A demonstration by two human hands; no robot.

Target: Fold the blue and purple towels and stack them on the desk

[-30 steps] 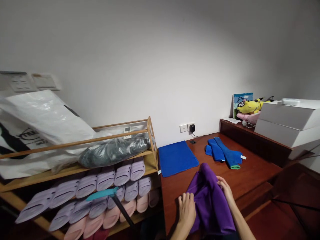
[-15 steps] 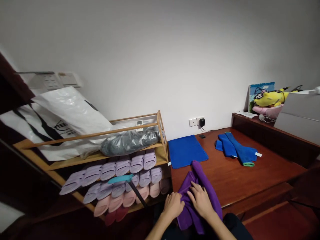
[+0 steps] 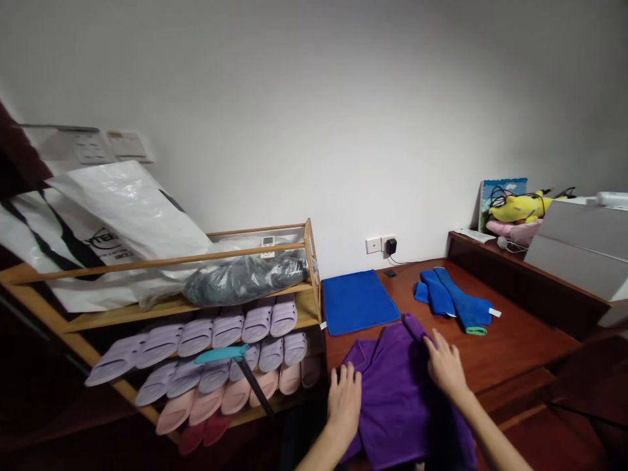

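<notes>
A purple cloth (image 3: pixel 397 392) is spread out at the table's near-left corner, wrinkled and hanging toward me, with a raised fold along its upper right. My left hand (image 3: pixel 345 398) rests against its left edge, fingers stretched and slightly apart. At the right edge, my right hand (image 3: pixel 446 365) has its fingers spread and touches the fold; its thumb is hidden. Just beyond the purple cloth a blue cloth (image 3: pixel 360 302) lies flat. Farther right, several folded or rolled blue cloths (image 3: pixel 454 297) lie together, one with green edging.
Left of the table (image 3: pixel 520 353) stands a wooden shoe rack (image 3: pixel 314 307) with lilac and pink slippers (image 3: pixel 220 327), a white bag (image 3: pixel 132 216) and a plastic-wrapped dark bundle (image 3: pixel 245 278). A turquoise-topped dark stick (image 3: pixel 255 386) leans before it. A black plug (image 3: pixel 391 246) sits in the wall.
The purple cloth has gone from bunched and partly rolled to spread wide. My right hand has moved right and a little up, away from my left hand. The view has shifted slightly.
</notes>
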